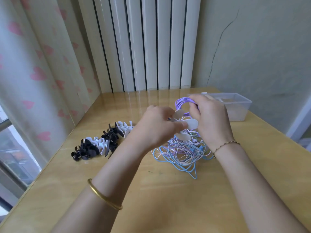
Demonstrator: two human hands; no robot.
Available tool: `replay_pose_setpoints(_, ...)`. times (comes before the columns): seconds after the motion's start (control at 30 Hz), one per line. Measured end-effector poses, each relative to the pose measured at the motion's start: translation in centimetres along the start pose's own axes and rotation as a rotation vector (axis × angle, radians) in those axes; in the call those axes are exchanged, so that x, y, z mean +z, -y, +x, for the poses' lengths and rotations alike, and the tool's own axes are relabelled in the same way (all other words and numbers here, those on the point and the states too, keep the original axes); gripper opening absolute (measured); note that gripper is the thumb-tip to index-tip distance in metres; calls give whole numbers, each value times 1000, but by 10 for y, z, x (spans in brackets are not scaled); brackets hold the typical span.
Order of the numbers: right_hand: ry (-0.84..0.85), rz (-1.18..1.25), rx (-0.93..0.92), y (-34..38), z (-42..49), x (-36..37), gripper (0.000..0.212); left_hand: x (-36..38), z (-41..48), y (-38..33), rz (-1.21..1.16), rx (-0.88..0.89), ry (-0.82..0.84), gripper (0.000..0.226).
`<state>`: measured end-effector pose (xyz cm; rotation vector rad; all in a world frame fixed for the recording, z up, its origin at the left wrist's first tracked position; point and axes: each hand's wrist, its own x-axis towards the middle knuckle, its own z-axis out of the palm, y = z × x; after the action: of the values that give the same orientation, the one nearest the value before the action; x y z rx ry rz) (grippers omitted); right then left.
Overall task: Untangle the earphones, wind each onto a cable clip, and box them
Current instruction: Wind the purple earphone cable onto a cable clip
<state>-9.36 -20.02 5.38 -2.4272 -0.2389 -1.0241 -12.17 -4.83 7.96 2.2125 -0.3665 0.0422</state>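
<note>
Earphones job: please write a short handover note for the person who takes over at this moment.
Left hand: pinches a white cable clip, raised over the table.
Right hand: holds the purple earphone coil next to that clip.
Tangle of blue, pink and lilac earphones: on the table under the hands.
Spare clips, black and white: in a row to the left of the tangle.
Clear box: far right of the table; no earphones seen in it.
Done: the purple earphone is free and coiled.
Left: fix it on the clip, box it, then untangle, wind and box the others.

Purple coil (182, 101), pink-hearted curtain (38, 74)
</note>
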Motion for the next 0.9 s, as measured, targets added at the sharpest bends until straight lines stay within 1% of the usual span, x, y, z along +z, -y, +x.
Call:
replay_pose_setpoints(0.07, -42, 130, -65, 0, -6, -2, 20, -2, 5, 1, -61, -18, 16, 24)
replay_pose_setpoints(0.13, -41, 162, -125, 0, -8, -4, 22, -4, 9, 2, -106, -32, 14, 23)
replay_pose_setpoints(0.2, -7, 178, -162, -2, -9, -6, 22, -5, 11, 3, -123, -35, 15, 24)
replay_pose_setpoints(0.27, 41, 222, -155, -4, -9, -9, 21, -5, 12, 1, -125, -30, 19, 23)
replay_pose_setpoints(0.4, 89, 294, -105, -6, -10, -7, 23, -4, 16, -2, -47, -16, 62, 23)
replay_pose_setpoints(0.53, 77, 305, -83, -3, -13, -3, 25, 1, 18, -4, 108, 33, 103, 24)
replay_pose_setpoints(0.6, 50, 302, -89, -1, -14, -3, 26, 2, 18, -4, 107, 56, 105, 22)
replay_pose_setpoints(0.63, 36, 302, -91, 0, -14, -2, 26, 2, 18, -3, 76, 65, 87, 27)
replay_pose_setpoints(0.7, 18, 307, -93, 3, -14, -1, 27, 2, 19, -1, 26, 100, 79, 47)
replay_pose_setpoints(0.73, 15, 310, -92, 3, -15, 0, 28, 3, 18, -1, 25, 116, 83, 53)
replay_pose_setpoints(0.9, -34, 327, -71, 1, -18, 3, 28, 5, 11, 1, 105, 233, -24, 50)
